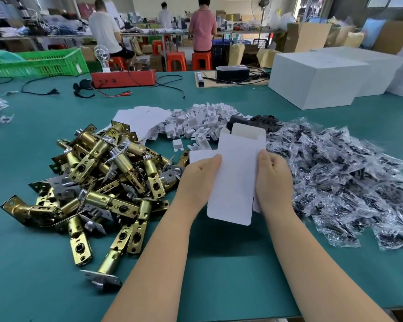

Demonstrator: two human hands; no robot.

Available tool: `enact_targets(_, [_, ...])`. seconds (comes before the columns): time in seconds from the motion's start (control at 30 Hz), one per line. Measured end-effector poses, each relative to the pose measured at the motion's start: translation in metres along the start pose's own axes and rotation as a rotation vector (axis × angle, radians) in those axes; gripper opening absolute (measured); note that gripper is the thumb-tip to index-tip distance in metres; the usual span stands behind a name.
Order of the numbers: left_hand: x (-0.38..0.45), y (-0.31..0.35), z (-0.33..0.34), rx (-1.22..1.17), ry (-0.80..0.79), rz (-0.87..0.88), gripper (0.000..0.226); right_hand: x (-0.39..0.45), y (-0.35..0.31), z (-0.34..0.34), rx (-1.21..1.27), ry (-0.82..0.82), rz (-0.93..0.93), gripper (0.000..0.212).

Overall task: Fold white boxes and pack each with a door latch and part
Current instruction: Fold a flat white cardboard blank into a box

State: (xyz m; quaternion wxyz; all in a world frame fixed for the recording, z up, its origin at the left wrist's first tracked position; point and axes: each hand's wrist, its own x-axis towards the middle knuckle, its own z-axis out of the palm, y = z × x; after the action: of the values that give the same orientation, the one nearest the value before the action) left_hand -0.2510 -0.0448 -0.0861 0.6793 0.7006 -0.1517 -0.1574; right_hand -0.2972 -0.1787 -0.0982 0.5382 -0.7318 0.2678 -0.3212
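**Both hands hold a white box blank above the table**

The left hand [201, 175] and the right hand [273, 180] reach forward from bare forearms and meet over the middle of the green table [230, 270]. Between them they hold one box [236, 175], still flat or nearly so, standing roughly upright with its open top flaps pointing away from the person. The left hand grips the box's left edge, thumb on the near face and fingers curled behind it. The right hand grips the right edge in the same way, thumb in front and fingers folded around the back. A side flap sticks out to the left past the left thumb.

The latches [102, 182], brass-coloured with some silver plates, lie in a loose heap just left of the left forearm. To the right of the right hand spreads a wide pile of bags [349, 182], clear plastic with small dark parts inside. Beyond the box lie flat blanks [142, 119] in a fanned stack and, beside them, a heap of small white inserts [205, 124], with a few black parts [254, 122] behind the box's top.

Farther back on the table stand large white cartons [316, 80] at the right, a red device [123, 77] with cables in the middle and a green crate [40, 63] at the left. Behind the table, people sit on orange stools [176, 61] at cluttered workbenches, backs to the camera.
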Motion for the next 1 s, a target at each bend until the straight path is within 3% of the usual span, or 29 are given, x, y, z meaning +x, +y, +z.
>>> enact_targets(0.1, [0.0022, -0.0011, -0.0009, -0.079, 0.016, 0.009, 0.040, -0.0068, -0.0010, 0.0036, -0.011, -0.179, -0.060, 0.035])
enact_targets(0.2, [0.0042, -0.0036, -0.0015, -0.096, 0.009, 0.064, 0.030, -0.0083, -0.0033, 0.0039, 0.078, -0.283, -0.073, 0.019])
enact_targets(0.33, [0.0069, -0.0024, -0.0033, -0.144, -0.031, 0.133, 0.061, -0.0074, -0.0085, 0.0006, 0.322, -0.411, 0.000, 0.019])
enact_targets(0.43, [0.0073, -0.0010, -0.0063, -0.220, -0.009, 0.203, 0.058, -0.0065, -0.0084, -0.0017, 0.495, -0.520, 0.038, 0.057])
enact_targets(0.47, [0.0064, 0.0004, -0.0071, -0.264, -0.012, 0.192, 0.050, -0.0059, -0.0082, -0.0020, 0.539, -0.560, 0.030, 0.061])
enact_targets(0.57, [0.0061, 0.0005, -0.0073, -0.286, -0.010, 0.154, 0.034, -0.0064, -0.0088, -0.0027, 0.584, -0.637, 0.002, 0.056])
enact_targets(0.7, [0.0063, 0.0004, -0.0052, -0.232, 0.029, 0.147, 0.023, -0.0074, -0.0068, -0.0019, 0.555, -0.597, 0.017, 0.039])
enact_targets(0.9, [0.0060, -0.0018, -0.0055, -0.158, 0.140, 0.108, 0.051, -0.0068, -0.0033, -0.0005, 0.504, -0.609, 0.094, 0.006])
enact_targets(1.0, [0.0078, -0.0032, -0.0055, -0.154, 0.201, 0.056, 0.051, -0.0062, -0.0073, -0.0016, 0.528, -0.625, 0.187, 0.008])
